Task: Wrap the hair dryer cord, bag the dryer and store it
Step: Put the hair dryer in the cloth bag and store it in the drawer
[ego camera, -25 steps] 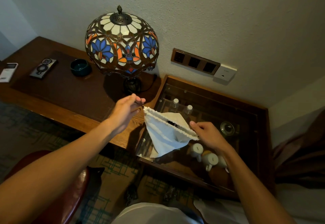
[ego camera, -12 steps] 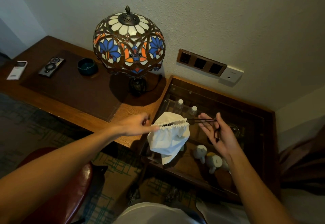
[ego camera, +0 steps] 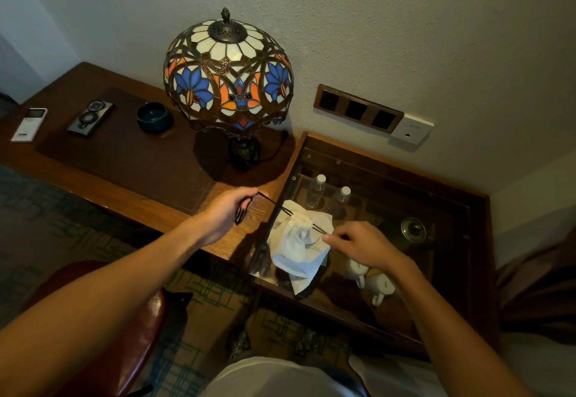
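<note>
White drawstring bag hangs above the left front part of the glass-topped cabinet, mouth cinched and gathered, body drooping down to a point. Hair dryer itself not visible; bag bulges but contents can't be confirmed. Black drawstring runs out both sides of the neck. Left hand over the wooden desk, fingers closed on the left cord end, cord taut up-left from the bag, a short loop dangling below the fist. Right hand just right of the bag neck, thumb and forefinger pinching the right cord end close to the fabric. Under the glass: two capped bottles behind the bag, white mugs below the right wrist. Stained-glass lamp stands on the desk, well behind the left hand.
</note>
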